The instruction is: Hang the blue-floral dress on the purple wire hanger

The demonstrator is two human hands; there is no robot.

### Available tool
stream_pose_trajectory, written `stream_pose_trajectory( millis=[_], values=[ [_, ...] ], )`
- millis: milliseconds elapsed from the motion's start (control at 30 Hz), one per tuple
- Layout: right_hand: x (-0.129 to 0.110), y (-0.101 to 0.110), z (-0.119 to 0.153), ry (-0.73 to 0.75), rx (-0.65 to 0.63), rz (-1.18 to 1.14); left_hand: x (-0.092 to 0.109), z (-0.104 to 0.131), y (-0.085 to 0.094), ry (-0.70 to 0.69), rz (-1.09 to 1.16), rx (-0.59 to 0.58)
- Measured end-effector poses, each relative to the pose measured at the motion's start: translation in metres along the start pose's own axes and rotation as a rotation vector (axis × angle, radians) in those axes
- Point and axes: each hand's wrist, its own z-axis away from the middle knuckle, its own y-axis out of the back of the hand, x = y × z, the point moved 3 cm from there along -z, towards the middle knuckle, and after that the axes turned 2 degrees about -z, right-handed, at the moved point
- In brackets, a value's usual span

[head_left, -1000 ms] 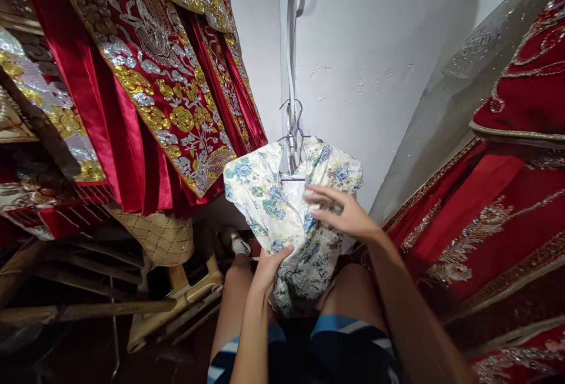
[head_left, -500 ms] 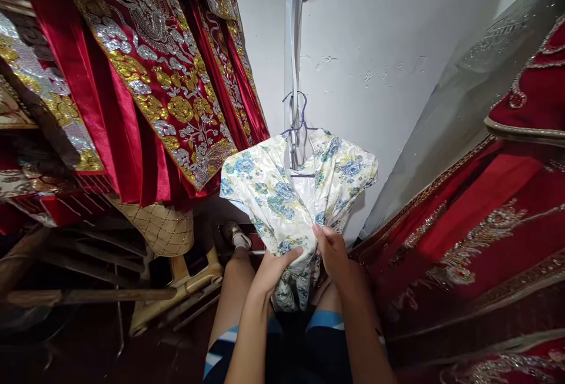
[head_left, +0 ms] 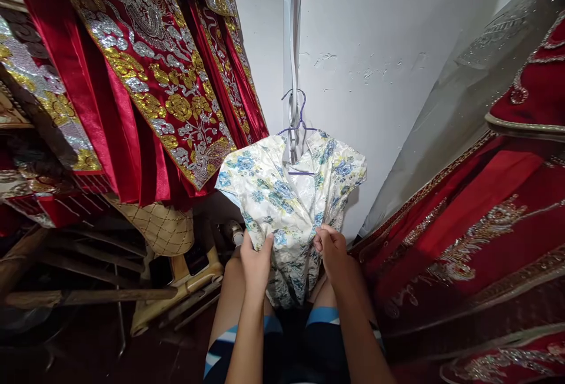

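A white short-sleeved garment (head_left: 269, 193) with blue and yellow flowers hangs from a thin purple hanger (head_left: 302, 114) above my lap. My left hand (head_left: 257, 259) is at the garment's lower left side, thumb and fingers apart, the thumb lying on the cloth and some fingertips hidden. On the other side, my right hand (head_left: 330, 244) pinches the edge of the garment's front opening between thumb and curled fingers. Below both hands the lower part of the garment falls in folds between my knees.
Red garments with gold and silver embroidery (head_left: 176, 102) hang at the left, above a wooden chair (head_left: 194, 290). More red beaded garments (head_left: 477, 225) fill the right side. A pale wall (head_left: 375, 37) stands behind, with a strap (head_left: 292, 37) running down it.
My left hand has moved left, from the middle of the garment to its side, and its thumb has spread. The front looks smoother and the right sleeve has shifted inward. My right hand still pinches the edge.
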Motion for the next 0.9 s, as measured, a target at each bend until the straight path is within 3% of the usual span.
stream_pose_trajectory(
  millis=[67,133,167,233,300,367,533,633,767,833,900],
  values=[
    [-0.002,-0.003,0.003,-0.028,-0.002,-0.011,0.002,-0.001,0.006,-0.196,-0.117,0.202],
    [-0.006,-0.007,0.006,-0.057,-0.025,0.003,0.009,0.004,0.005,-0.380,-0.238,0.308],
    [-0.008,-0.008,0.007,-0.073,-0.046,0.018,0.012,0.007,0.001,-0.447,-0.283,0.280],
    [-0.012,-0.011,0.009,-0.104,-0.104,0.049,0.014,0.013,-0.013,-0.505,-0.307,0.052],
    [-0.013,-0.012,0.010,-0.155,-0.174,0.044,0.008,0.020,-0.030,-0.468,-0.264,-0.256],
    [-0.010,-0.013,0.012,-0.237,-0.255,-0.017,0.000,0.025,-0.042,-0.402,-0.199,-0.427],
    [-0.005,-0.017,0.018,-0.331,-0.367,-0.145,-0.010,0.029,-0.050,-0.370,-0.181,-0.409],
    [-0.010,-0.018,0.011,-0.328,-0.272,-0.179,-0.005,0.032,-0.051,-0.398,-0.217,-0.410],
    [-0.025,-0.016,-0.022,-0.301,-0.021,-0.246,0.001,0.038,-0.057,-0.372,-0.322,-0.479],
    [-0.040,-0.016,-0.045,-0.282,0.001,-0.285,0.002,0.041,-0.062,-0.350,-0.392,-0.557],
    [-0.061,-0.018,-0.069,-0.245,-0.055,-0.309,0.002,0.042,-0.066,-0.352,-0.471,-0.622]
  ],
)
